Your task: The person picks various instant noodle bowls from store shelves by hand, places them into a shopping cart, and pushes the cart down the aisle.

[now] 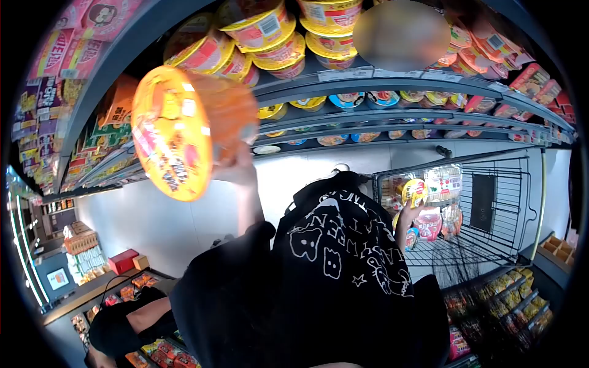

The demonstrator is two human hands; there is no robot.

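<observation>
On the left, my left hand (245,162) grips a large orange noodle bowl (230,107), its shiny orange and yellow lid turned toward the camera. The fingers are partly blurred at the bowl's side. My right hand (410,213) is at the near left side of a wire shopping cart (500,236), with its fingers around a small yellow-lidded cup (415,191). Around that cup lie clear-wrapped packs (443,183), a pink package (429,222) and a blue-lidded cup (411,237).
Shelves (368,86) of stacked bowls and cups (257,30) curve across the top. Bagged goods (46,122) hang at far left. Another person (129,319) is at lower left beside low displays. More packets (512,300) fill a lower right shelf.
</observation>
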